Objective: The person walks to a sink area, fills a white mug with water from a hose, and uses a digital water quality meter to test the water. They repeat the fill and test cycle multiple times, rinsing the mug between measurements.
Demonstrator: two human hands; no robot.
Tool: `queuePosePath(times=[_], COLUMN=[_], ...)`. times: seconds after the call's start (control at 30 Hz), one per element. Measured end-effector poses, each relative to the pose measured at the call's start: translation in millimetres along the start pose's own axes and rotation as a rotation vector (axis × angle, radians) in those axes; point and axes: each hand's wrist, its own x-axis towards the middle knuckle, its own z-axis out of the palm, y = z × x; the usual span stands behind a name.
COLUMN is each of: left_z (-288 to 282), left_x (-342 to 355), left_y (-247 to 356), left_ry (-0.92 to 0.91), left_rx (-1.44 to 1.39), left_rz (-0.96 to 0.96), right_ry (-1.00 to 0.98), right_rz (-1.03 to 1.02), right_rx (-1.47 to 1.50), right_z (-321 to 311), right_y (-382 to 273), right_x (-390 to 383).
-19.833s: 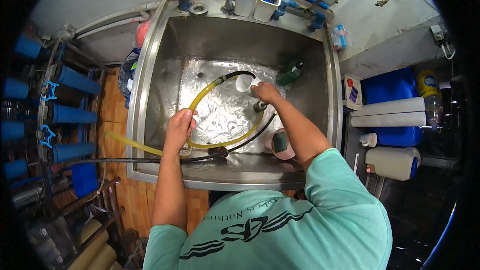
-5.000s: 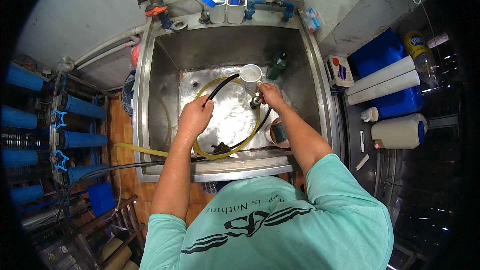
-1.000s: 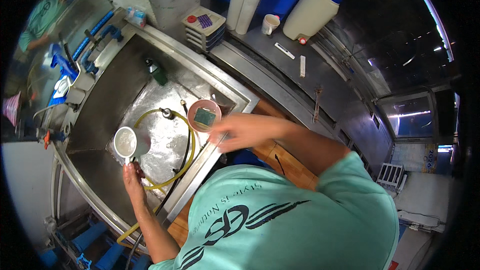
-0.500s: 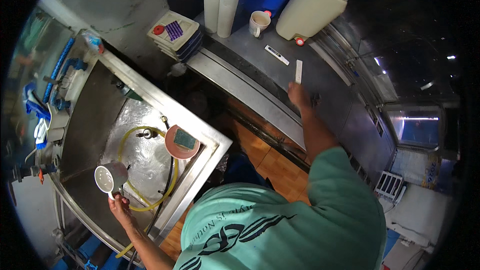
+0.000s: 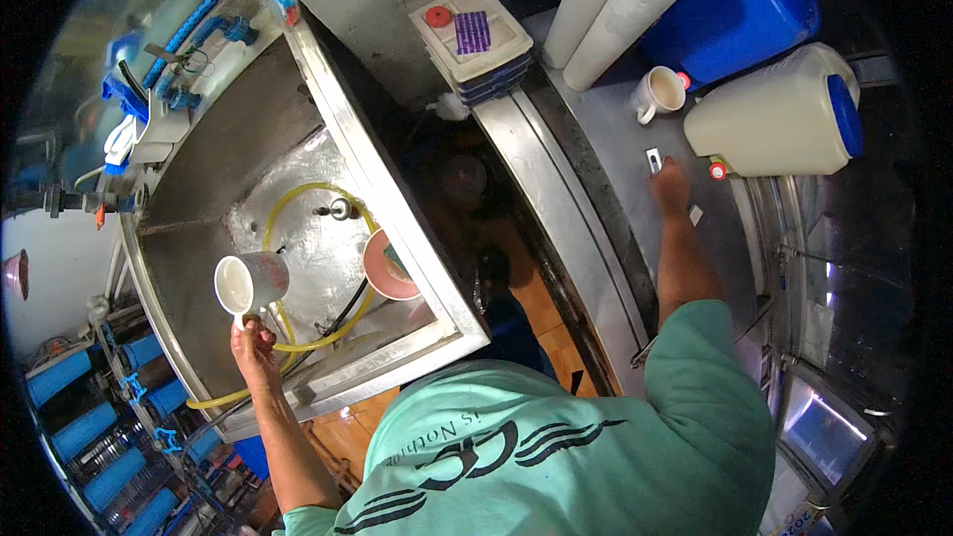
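Over the steel sink (image 5: 230,149), my left hand (image 5: 256,349) grips a white mug (image 5: 268,278) by its handle. The mug is tipped, its mouth turned to the left. On the steel counter to the right, my right hand (image 5: 672,187) has its fingers closed at a small flat white stick with a dark window (image 5: 653,159). The fingers cover much of that stick. Beside the right wrist shows the end of a plain white strip (image 5: 696,215), partly hidden by the arm. A second mug (image 5: 659,92), pale and upright, stands beyond the right hand.
A yellow hose (image 5: 270,223) coils in the sink near a pink bowl (image 5: 389,273) holding a green pad. Stacked trays (image 5: 486,40) stand behind the gap between sink and counter. A cream jug with a blue lid (image 5: 764,124) and a blue container (image 5: 735,15) sit on the counter.
My view has turned, shifting the scene. The right hand has moved from the plain white strip to the stick with the dark window. The left hand still holds the mug over the sink.
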Motion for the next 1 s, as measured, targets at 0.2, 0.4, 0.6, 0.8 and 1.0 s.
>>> queuePosePath(times=[0.2, 0.4, 0.6, 0.8, 1.0], left_z=[9, -16, -62, -107, -143], left_x=[-9, -7, 2, 11, 19], left_y=[7, 9, 0, -7, -10], left_ry=[0.029, -0.024, -0.113, -0.162, -0.211], left_rx=[-0.066, -0.021, 0.013, 0.034, 0.121], left_rz=[0.042, 0.041, 0.071, 0.085, 0.119], right_ry=[-0.249, -0.738, -0.733, -0.671, -0.573], right_rz=[0.168, -0.015, -0.177, -0.209, -0.246], right_rx=[0.782, 1.767, 1.712, 1.608, 1.516], right_z=[-51, -169, -225, -238, -232], right_y=[-56, -205, -330, -420, -480], right_x=[-13, -75, -137, -193, -233])
